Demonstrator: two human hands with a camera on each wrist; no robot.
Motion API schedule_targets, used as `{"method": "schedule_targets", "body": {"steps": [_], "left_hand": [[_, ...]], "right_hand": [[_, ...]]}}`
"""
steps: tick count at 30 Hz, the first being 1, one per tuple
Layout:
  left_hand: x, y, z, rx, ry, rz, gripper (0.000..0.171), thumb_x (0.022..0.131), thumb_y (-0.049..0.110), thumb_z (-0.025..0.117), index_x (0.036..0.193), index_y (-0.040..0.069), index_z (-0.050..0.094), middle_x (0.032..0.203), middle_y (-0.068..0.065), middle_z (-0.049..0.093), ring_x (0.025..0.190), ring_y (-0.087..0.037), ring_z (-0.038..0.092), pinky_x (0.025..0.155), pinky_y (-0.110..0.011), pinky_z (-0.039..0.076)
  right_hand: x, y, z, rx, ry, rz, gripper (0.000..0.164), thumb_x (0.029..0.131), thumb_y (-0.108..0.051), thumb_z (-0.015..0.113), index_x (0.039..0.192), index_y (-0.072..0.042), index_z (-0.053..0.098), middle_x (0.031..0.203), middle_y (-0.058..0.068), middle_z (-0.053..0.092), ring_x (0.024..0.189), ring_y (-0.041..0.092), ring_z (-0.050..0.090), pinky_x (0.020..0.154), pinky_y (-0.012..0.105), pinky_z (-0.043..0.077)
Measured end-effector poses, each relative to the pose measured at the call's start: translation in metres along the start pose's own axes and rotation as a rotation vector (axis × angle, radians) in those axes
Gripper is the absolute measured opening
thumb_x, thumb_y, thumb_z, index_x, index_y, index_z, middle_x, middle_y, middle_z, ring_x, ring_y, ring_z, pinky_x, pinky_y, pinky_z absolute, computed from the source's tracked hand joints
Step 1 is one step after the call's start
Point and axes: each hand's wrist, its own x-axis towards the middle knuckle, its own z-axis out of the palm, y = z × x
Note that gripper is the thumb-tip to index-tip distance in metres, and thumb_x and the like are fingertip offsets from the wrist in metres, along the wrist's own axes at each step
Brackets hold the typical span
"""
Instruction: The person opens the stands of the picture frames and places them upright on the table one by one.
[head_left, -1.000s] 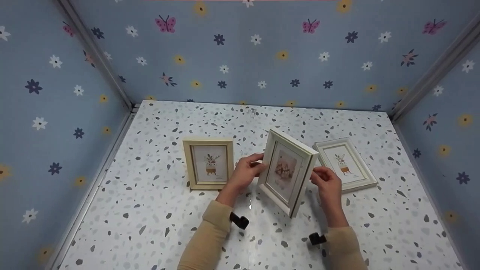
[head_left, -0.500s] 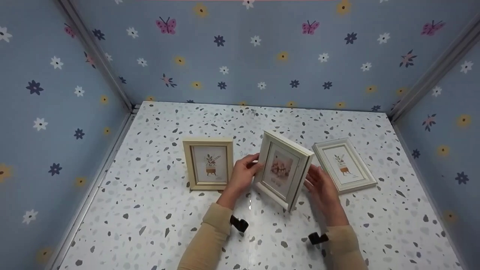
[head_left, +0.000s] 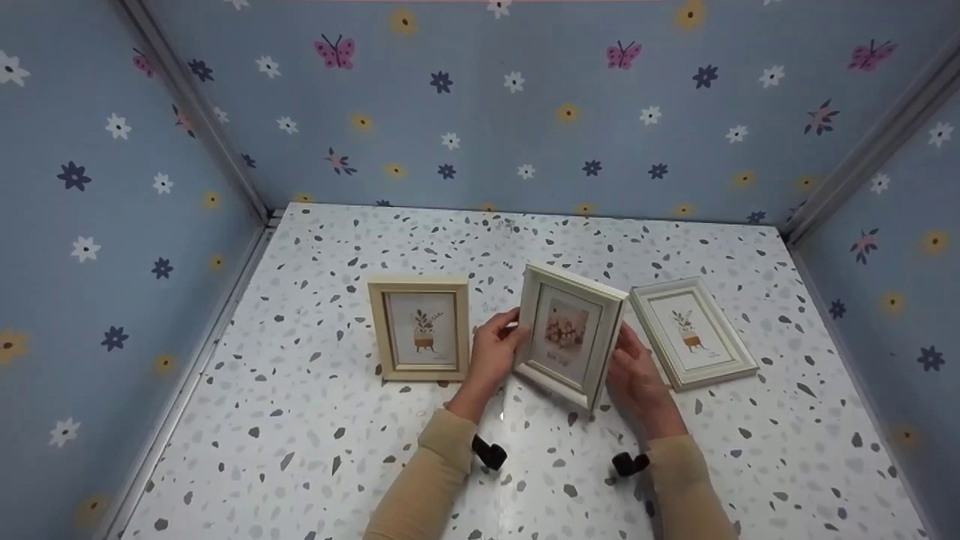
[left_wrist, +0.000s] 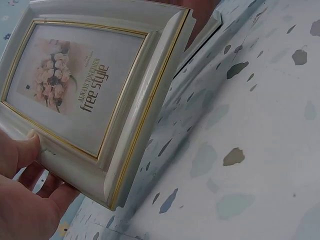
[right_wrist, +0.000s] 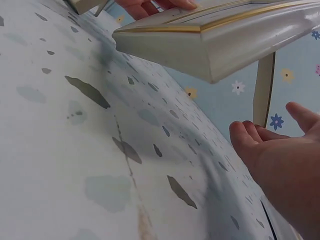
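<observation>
A white picture frame [head_left: 568, 339] with thin gold lines and a flower picture is held tilted above the table. My left hand [head_left: 495, 350] grips its left side, thumb on the front and fingers behind, as the left wrist view shows with the hand [left_wrist: 25, 195]. My right hand [head_left: 637, 373] is at the frame's right side, partly hidden behind it. In the right wrist view this hand [right_wrist: 287, 162] has loosely extended fingers near the tip of the frame's folded-out stand leg [right_wrist: 264, 92]; whether they touch it I cannot tell.
A cream-gold picture frame [head_left: 379, 330] stands upright left of my hands. Another white frame [head_left: 731, 330] lies face up on the right. The speckled table [head_left: 360, 457] is bordered by blue flowered panels [head_left: 487, 97] at the back and both sides.
The held frame has turned a little more face-on, its lower corner rising. My right hand's fingers have loosened from behind the frame's right edge, and the hand has shifted slightly left.
</observation>
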Motion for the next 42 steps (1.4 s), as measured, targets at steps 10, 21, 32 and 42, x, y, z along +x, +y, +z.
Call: {"method": "schedule_targets", "body": {"steps": [10, 21, 32, 42], "left_hand": [[0.002, -0.006, 0.0, 0.015, 0.042, 0.035, 0.035, 0.094, 0.009, 0.068, 0.129, 0.007, 0.066, 0.119, -0.009, 0.067, 0.101, -0.022, 0.065, 0.086, -0.038, 0.054], [0.001, -0.006, 0.001, 0.044, 0.07, 0.026, 0.034, 0.091, 0.009, 0.074, 0.124, 0.008, 0.069, 0.114, -0.004, 0.069, 0.104, -0.021, 0.065, 0.089, -0.033, 0.054], [-0.004, 0.001, 0.001, 0.092, 0.115, -0.051, 0.037, 0.09, 0.011, 0.074, 0.126, 0.008, 0.067, 0.113, -0.005, 0.067, 0.1, -0.02, 0.064, 0.086, -0.033, 0.054], [-0.001, -0.005, 0.003, 0.101, 0.136, -0.065, 0.038, 0.088, 0.01, 0.076, 0.125, 0.009, 0.068, 0.111, -0.005, 0.067, 0.098, -0.02, 0.065, 0.087, -0.03, 0.054]], "right_hand": [[0.008, 0.006, 0.001, 0.185, 0.155, 0.065, 0.051, 0.101, -0.005, 0.056, 0.149, -0.019, 0.045, 0.151, 0.005, 0.046, 0.139, 0.023, 0.04, 0.115, 0.039, 0.029], [0.014, 0.009, -0.011, 0.156, 0.191, 0.1, 0.045, 0.106, -0.027, 0.049, 0.151, -0.022, 0.043, 0.154, -0.002, 0.042, 0.143, 0.017, 0.034, 0.118, 0.039, 0.021], [0.011, 0.009, 0.001, -0.169, 0.508, 0.075, 0.045, 0.098, -0.02, 0.065, 0.14, -0.006, 0.052, 0.13, 0.006, 0.064, 0.122, 0.024, 0.058, 0.104, 0.038, 0.044], [0.001, 0.005, 0.016, -0.56, 0.64, -0.076, 0.044, 0.09, -0.003, 0.073, 0.132, 0.003, 0.06, 0.125, 0.013, 0.064, 0.115, 0.026, 0.059, 0.092, 0.032, 0.052]]}}
